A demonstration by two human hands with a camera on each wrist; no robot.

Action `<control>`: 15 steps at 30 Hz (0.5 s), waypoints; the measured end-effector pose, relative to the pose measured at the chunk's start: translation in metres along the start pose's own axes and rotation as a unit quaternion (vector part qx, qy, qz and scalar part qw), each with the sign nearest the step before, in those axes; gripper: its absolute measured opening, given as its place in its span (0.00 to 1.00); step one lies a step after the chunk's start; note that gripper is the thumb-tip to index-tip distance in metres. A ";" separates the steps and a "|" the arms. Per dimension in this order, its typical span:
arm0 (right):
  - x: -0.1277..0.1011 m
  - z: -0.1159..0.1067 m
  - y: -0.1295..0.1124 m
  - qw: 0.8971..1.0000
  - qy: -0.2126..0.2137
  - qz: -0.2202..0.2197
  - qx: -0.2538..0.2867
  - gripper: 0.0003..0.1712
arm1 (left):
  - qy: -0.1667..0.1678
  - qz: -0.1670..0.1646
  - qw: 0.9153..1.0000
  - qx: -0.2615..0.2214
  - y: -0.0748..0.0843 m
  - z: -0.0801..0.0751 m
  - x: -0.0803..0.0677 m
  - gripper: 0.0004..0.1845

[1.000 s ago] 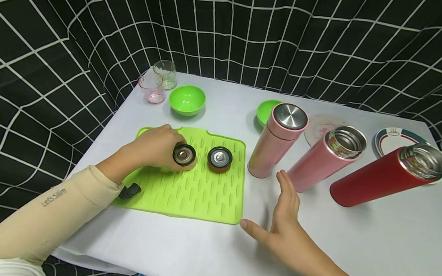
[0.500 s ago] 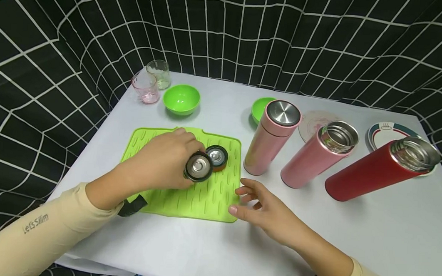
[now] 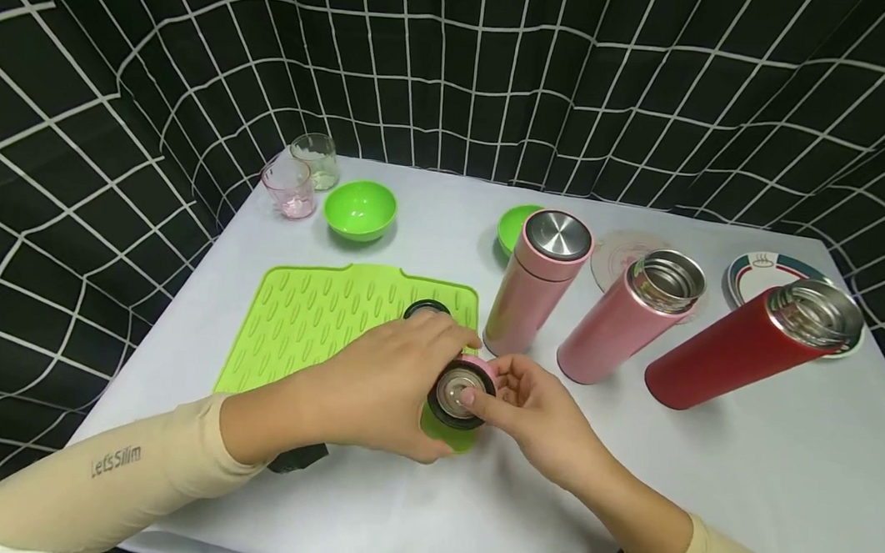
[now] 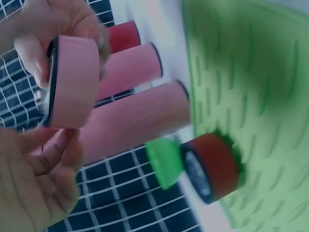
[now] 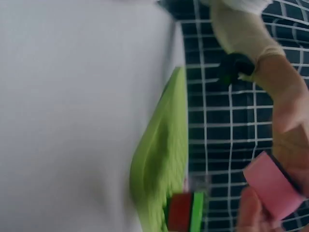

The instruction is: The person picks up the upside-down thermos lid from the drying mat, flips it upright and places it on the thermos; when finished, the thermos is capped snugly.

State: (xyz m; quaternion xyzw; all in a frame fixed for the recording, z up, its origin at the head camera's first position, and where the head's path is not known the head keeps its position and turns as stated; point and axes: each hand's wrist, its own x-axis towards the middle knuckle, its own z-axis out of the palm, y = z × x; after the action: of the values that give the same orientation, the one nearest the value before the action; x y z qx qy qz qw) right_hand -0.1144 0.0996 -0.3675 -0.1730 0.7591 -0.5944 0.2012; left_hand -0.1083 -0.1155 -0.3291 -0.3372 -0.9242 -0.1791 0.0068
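A pink bottle lid [image 3: 457, 392] with a black ring is held over the mat's near right corner, its metal underside facing up. My right hand [image 3: 543, 424] pinches it, thumb on the inner face and fingers on the outer side. Around the lid's left side my left hand [image 3: 384, 382] is spread, its thumb apart from it; in the left wrist view, its fingers lie right at the lid's edge. A red lid [image 4: 217, 166] rests on the green ribbed mat [image 3: 297, 327], mostly hidden behind my left hand in the head view.
Right of the mat stand a capped pink bottle [image 3: 527, 302], an uncapped pink bottle [image 3: 612, 331] and an uncapped red bottle [image 3: 724, 354]. Behind are green bowls [image 3: 359, 211], two glasses [image 3: 289, 193] and plates [image 3: 758, 272]. A black gridded cloth [image 3: 460, 77] hangs at the back.
My left hand has lifted the pink lid off the mat and carried it right. My right hand has come in from the right and now pinches the lid; the left fingers have spread.
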 end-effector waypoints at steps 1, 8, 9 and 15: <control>-0.002 -0.001 0.000 0.998 0.018 -0.053 -0.036 0.19 | -0.012 -0.024 0.999 -0.036 0.000 0.000 0.000 0.49; -0.004 -0.007 -0.004 0.757 0.161 -0.547 -0.319 0.10 | -0.025 -0.084 0.952 -0.294 -0.004 0.004 0.006 0.39; -0.004 -0.009 -0.006 0.730 0.168 -0.572 -0.335 0.11 | -0.016 -0.075 0.949 -0.307 -0.004 0.004 0.006 0.37; -0.009 -0.018 -0.010 0.720 0.174 -0.565 -0.364 0.16 | 0.040 -0.036 0.952 -0.301 -0.002 0.010 0.006 0.33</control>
State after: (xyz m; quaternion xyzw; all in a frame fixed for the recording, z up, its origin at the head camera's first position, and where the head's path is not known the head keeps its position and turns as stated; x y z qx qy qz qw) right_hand -0.1154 0.1163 -0.3534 -0.5231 0.6999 -0.2958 -0.3861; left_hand -0.1132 -0.1101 -0.3381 -0.2830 -0.8379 -0.4623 -0.0641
